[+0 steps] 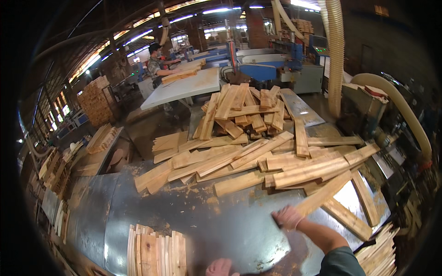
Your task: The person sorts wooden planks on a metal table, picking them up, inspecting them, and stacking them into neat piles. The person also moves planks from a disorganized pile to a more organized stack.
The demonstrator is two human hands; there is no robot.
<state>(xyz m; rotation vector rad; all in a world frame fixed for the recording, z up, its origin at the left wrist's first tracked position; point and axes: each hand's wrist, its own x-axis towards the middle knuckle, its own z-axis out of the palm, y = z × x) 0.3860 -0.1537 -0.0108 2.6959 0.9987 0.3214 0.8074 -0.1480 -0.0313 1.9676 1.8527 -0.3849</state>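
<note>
My right hand (289,217), in what looks like a thin pale glove, is closed around the near end of a wooden board (324,193). That board slants up and right toward the heap of loose boards (238,155) on the metal-topped table (193,210). At the bottom edge, my left hand (219,267) is blurred and partly cut off, low over the tabletop. To its left stands a row of boards (149,252) packed side by side. Whether the left fingers hold anything is unclear.
Loose boards (347,219) lie at the table's right, above another board stack (378,250). A co-worker (157,65) stands behind a white-topped table (186,86). Blue machinery (259,70) and a ribbed hose (335,58) stand at the back. Sawdust and chips litter the metal.
</note>
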